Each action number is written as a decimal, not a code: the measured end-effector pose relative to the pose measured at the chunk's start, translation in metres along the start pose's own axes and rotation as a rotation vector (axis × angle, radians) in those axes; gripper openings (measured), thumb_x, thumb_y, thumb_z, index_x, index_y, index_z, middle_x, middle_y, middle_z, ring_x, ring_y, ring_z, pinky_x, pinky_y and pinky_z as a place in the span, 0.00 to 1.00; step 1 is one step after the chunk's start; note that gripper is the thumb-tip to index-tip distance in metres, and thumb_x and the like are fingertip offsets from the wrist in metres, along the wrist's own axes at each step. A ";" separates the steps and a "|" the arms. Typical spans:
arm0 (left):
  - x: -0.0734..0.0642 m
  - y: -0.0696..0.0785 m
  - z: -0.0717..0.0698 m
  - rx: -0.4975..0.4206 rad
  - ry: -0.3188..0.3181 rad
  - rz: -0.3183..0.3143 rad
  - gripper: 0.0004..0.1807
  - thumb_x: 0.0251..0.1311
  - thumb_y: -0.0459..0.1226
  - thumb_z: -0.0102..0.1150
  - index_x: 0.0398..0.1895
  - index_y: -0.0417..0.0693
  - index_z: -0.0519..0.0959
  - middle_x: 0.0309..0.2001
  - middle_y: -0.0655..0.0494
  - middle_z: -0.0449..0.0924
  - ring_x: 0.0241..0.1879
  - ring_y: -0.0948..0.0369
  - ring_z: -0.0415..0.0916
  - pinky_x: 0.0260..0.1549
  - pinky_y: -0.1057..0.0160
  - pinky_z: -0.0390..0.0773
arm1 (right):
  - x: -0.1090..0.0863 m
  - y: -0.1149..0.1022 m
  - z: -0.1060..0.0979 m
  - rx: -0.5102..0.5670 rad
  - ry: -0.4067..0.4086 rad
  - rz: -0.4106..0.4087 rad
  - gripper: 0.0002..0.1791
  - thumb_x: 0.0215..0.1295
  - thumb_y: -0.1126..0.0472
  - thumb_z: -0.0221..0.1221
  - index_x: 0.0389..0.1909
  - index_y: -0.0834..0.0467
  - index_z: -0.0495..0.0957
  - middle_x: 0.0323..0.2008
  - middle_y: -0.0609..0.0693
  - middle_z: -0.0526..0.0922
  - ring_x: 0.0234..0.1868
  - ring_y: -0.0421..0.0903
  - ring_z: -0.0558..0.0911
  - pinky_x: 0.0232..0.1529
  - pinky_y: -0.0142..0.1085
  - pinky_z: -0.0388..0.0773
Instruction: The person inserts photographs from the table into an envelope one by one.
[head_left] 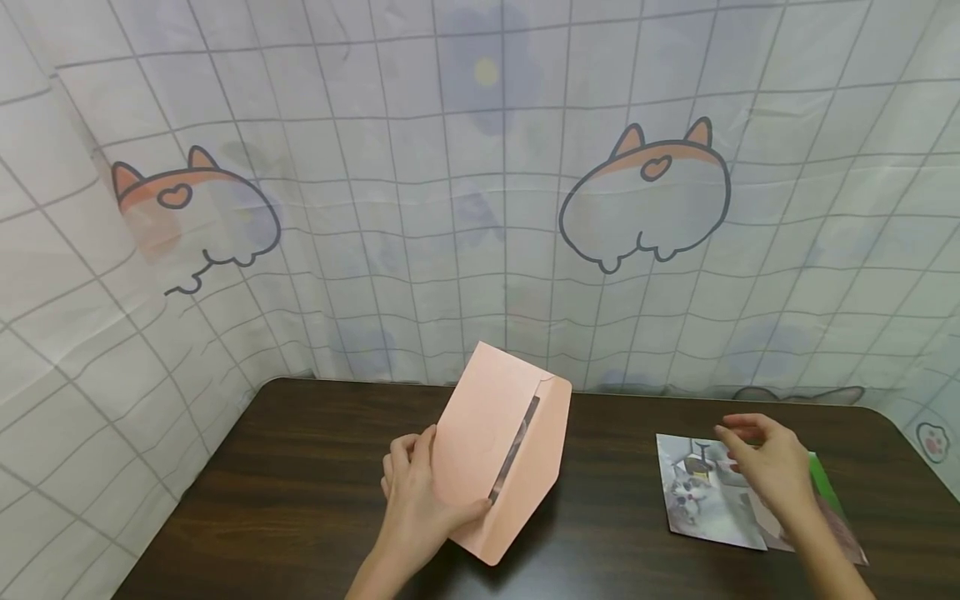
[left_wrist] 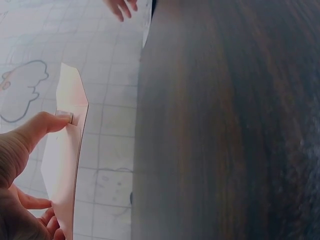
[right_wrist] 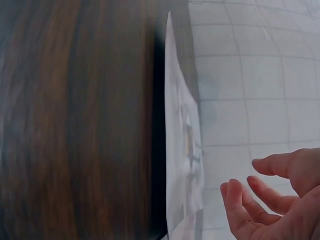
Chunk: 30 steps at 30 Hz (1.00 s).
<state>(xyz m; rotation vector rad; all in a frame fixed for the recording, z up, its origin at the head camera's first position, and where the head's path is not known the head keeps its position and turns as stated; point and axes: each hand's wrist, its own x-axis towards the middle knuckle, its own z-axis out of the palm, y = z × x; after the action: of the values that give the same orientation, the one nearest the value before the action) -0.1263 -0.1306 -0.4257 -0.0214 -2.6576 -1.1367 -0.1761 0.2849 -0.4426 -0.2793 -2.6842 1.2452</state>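
A pink envelope (head_left: 487, 442) is tilted up off the table with its flap open. The dark edge of a card or photo (head_left: 517, 446) shows in its mouth. My left hand (head_left: 416, 492) grips the envelope, thumb over the mouth and fingers behind; the left wrist view shows the thumb (left_wrist: 42, 125) on the near face. Over at the right, my right hand (head_left: 772, 462) hovers above overlapping picture cards, fingers loosely bent, nothing between them. The top card (head_left: 708, 500) shows a grey and white cat. In the right wrist view the fingers (right_wrist: 235, 205) are apart from the card.
Part of a green-edged card (head_left: 828, 492) sticks out beneath the right forearm. The dark wood table (head_left: 300, 467) has rounded back corners. Behind it hangs a white gridded curtain (head_left: 420, 250) printed with corgi rear ends, which also runs down the left side.
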 end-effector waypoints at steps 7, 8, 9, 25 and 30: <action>0.000 0.000 -0.001 -0.002 -0.006 -0.001 0.62 0.29 0.46 0.89 0.73 0.35 0.69 0.59 0.41 0.65 0.58 0.45 0.60 0.53 0.46 0.61 | 0.006 0.010 -0.004 -0.067 -0.050 0.014 0.24 0.79 0.56 0.58 0.61 0.74 0.75 0.50 0.73 0.84 0.26 0.44 0.87 0.25 0.34 0.81; 0.000 0.000 -0.001 -0.004 -0.007 -0.002 0.62 0.29 0.46 0.89 0.73 0.35 0.69 0.59 0.41 0.65 0.58 0.45 0.60 0.53 0.46 0.61 | 0.007 0.011 -0.004 -0.078 -0.054 0.012 0.24 0.79 0.56 0.58 0.61 0.73 0.75 0.51 0.73 0.84 0.26 0.44 0.87 0.24 0.34 0.80; 0.000 0.000 -0.001 -0.004 -0.007 -0.003 0.62 0.29 0.46 0.89 0.73 0.35 0.69 0.59 0.41 0.65 0.58 0.45 0.60 0.53 0.46 0.61 | 0.008 0.013 -0.005 -0.087 -0.055 0.010 0.24 0.79 0.55 0.58 0.60 0.73 0.75 0.51 0.72 0.84 0.26 0.43 0.87 0.24 0.34 0.79; 0.000 -0.001 0.001 0.001 -0.006 0.002 0.62 0.29 0.45 0.90 0.73 0.35 0.69 0.59 0.41 0.65 0.57 0.45 0.61 0.53 0.46 0.61 | 0.020 0.030 -0.014 -0.170 -0.134 -0.068 0.24 0.77 0.55 0.59 0.57 0.74 0.78 0.44 0.68 0.84 0.24 0.41 0.77 0.26 0.34 0.72; 0.000 -0.001 0.001 0.000 -0.010 0.000 0.62 0.29 0.45 0.90 0.73 0.35 0.69 0.59 0.41 0.65 0.57 0.45 0.61 0.52 0.46 0.61 | 0.022 0.032 -0.015 -0.164 -0.156 -0.053 0.24 0.76 0.55 0.60 0.56 0.74 0.78 0.41 0.63 0.84 0.23 0.40 0.77 0.23 0.34 0.72</action>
<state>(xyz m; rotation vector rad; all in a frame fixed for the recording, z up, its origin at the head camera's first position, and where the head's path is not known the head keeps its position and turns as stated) -0.1261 -0.1310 -0.4269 -0.0276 -2.6658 -1.1395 -0.1910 0.3216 -0.4557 -0.1347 -2.9119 1.0753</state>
